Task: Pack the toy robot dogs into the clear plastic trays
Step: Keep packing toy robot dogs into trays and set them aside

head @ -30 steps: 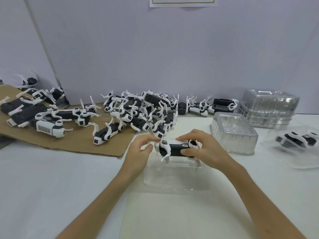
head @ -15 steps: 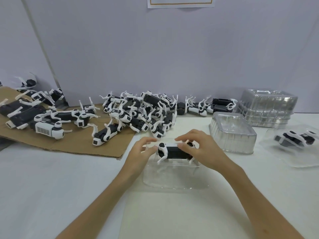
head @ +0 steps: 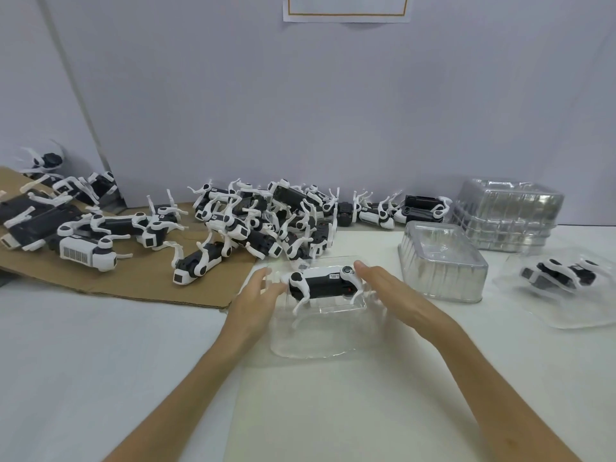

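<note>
The clear plastic tray (head: 310,345) in front of the person is hard to trace: only its glinting rim and near wall show, and its far edge is lost against the pile of toy robot dogs (head: 266,221) behind it. In it stands one toy robot dog (head: 321,285), upright on its legs, long side to the camera. Its far legs are hidden behind the body, and the legs at its right end blur behind the tray wall and the right hand (head: 390,291). Both hands are released, fingers straight. The left hand (head: 256,298) has its fingertips against the dog's left end. The right hand's fingertips lie at the dog's right end, though contact cannot be confirmed. The pile is too tangled to count, and the dogs at far left are cut off by the frame edge, as is the paper sheet (head: 346,8) on the wall at the top. The cardboard sheet (head: 133,278) ends just beside the left hand. The right hand fills the gap between the tray and an upturned clear tray (head: 440,261). Beyond stand a stack of clear trays (head: 506,215) and a packed dog (head: 560,278), well apart. White table (head: 100,361) spreads around and between both forearms.
</note>
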